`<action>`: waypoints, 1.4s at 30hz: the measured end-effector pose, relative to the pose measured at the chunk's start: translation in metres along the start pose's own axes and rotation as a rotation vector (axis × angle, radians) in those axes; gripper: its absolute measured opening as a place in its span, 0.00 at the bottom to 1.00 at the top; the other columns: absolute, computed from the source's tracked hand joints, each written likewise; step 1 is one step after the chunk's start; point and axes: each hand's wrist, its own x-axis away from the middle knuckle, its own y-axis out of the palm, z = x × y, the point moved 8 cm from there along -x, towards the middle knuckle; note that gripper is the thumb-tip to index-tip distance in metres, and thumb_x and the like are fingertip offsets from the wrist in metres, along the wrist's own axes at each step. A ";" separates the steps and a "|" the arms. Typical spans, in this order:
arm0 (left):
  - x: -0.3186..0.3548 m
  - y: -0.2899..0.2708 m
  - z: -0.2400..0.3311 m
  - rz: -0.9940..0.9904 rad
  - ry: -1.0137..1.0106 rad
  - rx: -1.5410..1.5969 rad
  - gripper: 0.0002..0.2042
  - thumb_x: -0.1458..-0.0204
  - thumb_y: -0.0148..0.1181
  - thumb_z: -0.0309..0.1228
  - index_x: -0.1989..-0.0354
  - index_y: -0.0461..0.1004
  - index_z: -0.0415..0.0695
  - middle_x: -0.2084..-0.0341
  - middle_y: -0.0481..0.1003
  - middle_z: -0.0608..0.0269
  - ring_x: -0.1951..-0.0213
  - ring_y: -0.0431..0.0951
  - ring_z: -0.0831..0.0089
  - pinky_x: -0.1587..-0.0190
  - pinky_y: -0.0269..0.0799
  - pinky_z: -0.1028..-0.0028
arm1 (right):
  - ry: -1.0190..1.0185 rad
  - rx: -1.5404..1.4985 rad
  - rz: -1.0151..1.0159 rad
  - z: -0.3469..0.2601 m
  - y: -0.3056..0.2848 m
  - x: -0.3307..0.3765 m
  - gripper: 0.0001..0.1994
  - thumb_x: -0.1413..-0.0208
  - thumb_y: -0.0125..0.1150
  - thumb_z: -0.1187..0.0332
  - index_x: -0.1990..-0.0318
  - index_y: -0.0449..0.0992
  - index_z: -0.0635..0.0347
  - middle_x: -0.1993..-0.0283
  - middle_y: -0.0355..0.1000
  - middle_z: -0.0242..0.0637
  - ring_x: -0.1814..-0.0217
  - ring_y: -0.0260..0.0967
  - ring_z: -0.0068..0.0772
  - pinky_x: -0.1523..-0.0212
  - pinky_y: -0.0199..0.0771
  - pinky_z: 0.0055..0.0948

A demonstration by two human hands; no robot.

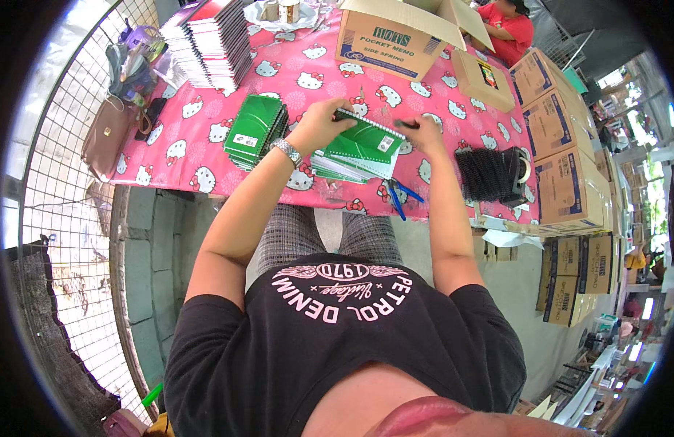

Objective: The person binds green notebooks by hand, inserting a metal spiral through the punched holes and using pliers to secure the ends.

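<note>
Pliers [401, 195]: centre of the frame, near the front edge of the bench [188, 130], blue handles spread toward the lower right.
Black coils [482, 175]: right of centre, bunched.
Lower pads [341, 169]: under the pad, green covers and white pages showing.
Pad [366, 144]: centre of the frame, green cover up; long axis slants from upper left to lower right, white coil [373, 125] along its upper long edge, barcode end pointing right.
Green stack [253, 131]: left of the pad, long axes running up the frame.
Right hand [422, 133]: at the coil's right end, fingers around something small and dark; cannot tell whether clamped.
Left hand [324, 125]: fingers clamped on the pad's upper-left corner.
Carton [388, 45]: top centre, flaps open.
</note>
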 end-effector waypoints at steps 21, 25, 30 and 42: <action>0.020 0.010 -0.023 0.163 -0.160 0.246 0.10 0.44 0.62 0.27 0.56 0.73 0.38 0.75 0.75 0.66 0.73 0.74 0.85 0.73 0.74 0.79 | -0.502 -0.364 0.664 -0.084 -0.008 0.176 0.27 0.49 0.65 0.63 0.41 0.67 0.61 0.47 0.67 0.48 0.44 0.63 0.49 0.44 0.61 0.45; 0.022 0.009 -0.026 0.181 -0.088 0.272 0.09 0.43 0.60 0.26 0.57 0.74 0.36 0.75 0.75 0.66 0.72 0.74 0.85 0.71 0.77 0.79 | -0.577 -0.169 0.560 -0.142 -0.006 0.163 0.28 0.51 0.67 0.61 0.42 0.69 0.59 0.47 0.67 0.43 0.44 0.63 0.46 0.45 0.61 0.44; 0.024 0.010 -0.025 0.159 -0.107 0.281 0.06 0.44 0.55 0.21 0.61 0.74 0.32 0.76 0.76 0.63 0.74 0.75 0.83 0.72 0.77 0.78 | -0.559 -0.045 0.562 -0.161 -0.002 0.157 0.27 0.52 0.67 0.61 0.43 0.71 0.59 0.49 0.68 0.40 0.45 0.64 0.44 0.47 0.61 0.44; 0.042 -0.001 -0.035 0.393 -0.014 0.277 0.06 0.46 0.60 0.22 0.61 0.77 0.34 0.70 0.77 0.58 0.72 0.80 0.77 0.70 0.77 0.77 | -0.118 -1.111 0.009 -0.111 0.037 0.146 0.20 0.42 0.61 0.65 0.44 0.71 0.61 0.52 0.73 0.38 0.53 0.70 0.30 0.51 0.68 0.28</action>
